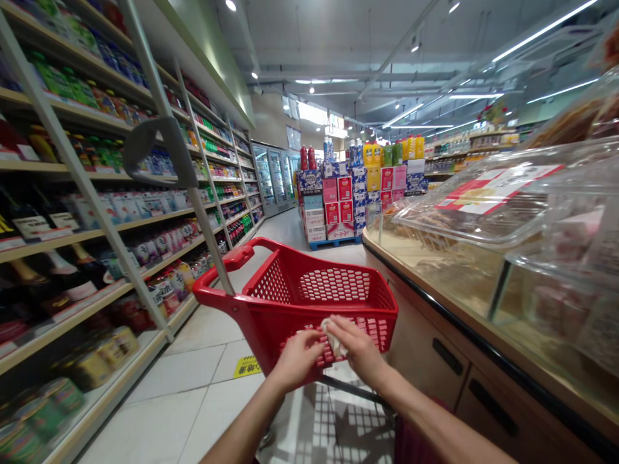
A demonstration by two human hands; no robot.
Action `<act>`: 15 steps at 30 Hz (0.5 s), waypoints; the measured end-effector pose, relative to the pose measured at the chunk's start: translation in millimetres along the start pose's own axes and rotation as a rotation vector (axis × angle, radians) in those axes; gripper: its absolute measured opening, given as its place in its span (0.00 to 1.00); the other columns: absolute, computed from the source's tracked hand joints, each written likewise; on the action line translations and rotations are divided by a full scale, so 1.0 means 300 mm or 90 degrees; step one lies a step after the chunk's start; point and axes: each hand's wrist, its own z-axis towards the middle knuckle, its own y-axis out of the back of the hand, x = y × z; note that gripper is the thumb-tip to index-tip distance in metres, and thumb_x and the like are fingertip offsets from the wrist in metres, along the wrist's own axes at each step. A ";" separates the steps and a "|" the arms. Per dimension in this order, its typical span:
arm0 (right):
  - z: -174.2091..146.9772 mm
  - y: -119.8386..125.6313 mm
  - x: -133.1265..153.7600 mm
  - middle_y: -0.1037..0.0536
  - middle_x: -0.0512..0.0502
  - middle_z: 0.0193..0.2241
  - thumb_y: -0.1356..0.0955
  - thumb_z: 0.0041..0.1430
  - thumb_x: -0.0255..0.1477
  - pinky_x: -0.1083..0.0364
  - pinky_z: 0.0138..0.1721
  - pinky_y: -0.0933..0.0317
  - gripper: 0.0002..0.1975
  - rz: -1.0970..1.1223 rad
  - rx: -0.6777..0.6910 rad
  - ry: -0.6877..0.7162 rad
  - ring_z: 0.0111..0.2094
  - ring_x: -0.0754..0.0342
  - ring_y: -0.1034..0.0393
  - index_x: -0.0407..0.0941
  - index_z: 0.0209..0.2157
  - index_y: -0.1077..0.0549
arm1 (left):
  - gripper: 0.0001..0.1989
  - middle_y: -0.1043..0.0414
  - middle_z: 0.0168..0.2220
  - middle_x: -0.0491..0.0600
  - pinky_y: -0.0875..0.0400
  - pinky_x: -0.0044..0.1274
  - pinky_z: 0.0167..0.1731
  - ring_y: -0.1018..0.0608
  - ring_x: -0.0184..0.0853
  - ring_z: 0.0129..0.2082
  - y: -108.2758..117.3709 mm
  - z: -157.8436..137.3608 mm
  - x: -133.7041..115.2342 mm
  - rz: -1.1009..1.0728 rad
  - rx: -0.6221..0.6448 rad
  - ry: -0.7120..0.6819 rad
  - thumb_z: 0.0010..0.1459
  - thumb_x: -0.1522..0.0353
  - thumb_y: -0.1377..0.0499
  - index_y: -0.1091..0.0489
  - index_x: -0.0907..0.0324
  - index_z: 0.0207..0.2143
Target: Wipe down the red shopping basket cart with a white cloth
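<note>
A red plastic shopping cart (309, 310) with lattice sides stands in front of me, its near side facing my hands. My right hand (362, 353) presses a crumpled whitish cloth (333, 339) against the lattice, fingers laid over it. Whether it is fabric or tissue I cannot tell. To its left, my left hand (296, 358) is at the same side of the cart, with fingers bent and the thumb apart. Nothing shows in that hand. Its fingertips are close to the cloth; contact is unclear. The visible inside of the cart holds no goods.
Shelves of bottles and cans (91, 174) line the left, with a metal pole bearing a grey handle (159, 151) before them. At right is a counter (435, 309) with clear packaged food trays (488, 193). Stacked boxes (338, 200) stand ahead. A yellow floor sticker (247, 367) lies below.
</note>
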 end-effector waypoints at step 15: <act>-0.066 -0.042 -0.078 0.33 0.46 0.50 0.43 0.60 0.23 0.46 0.57 0.50 0.16 -0.073 0.053 0.015 0.57 0.53 0.52 0.45 0.48 0.33 | 0.29 0.42 0.55 0.54 0.65 0.38 0.57 0.46 0.42 0.58 0.164 0.068 0.060 0.765 -0.237 -0.133 0.45 0.68 0.50 0.43 0.64 0.53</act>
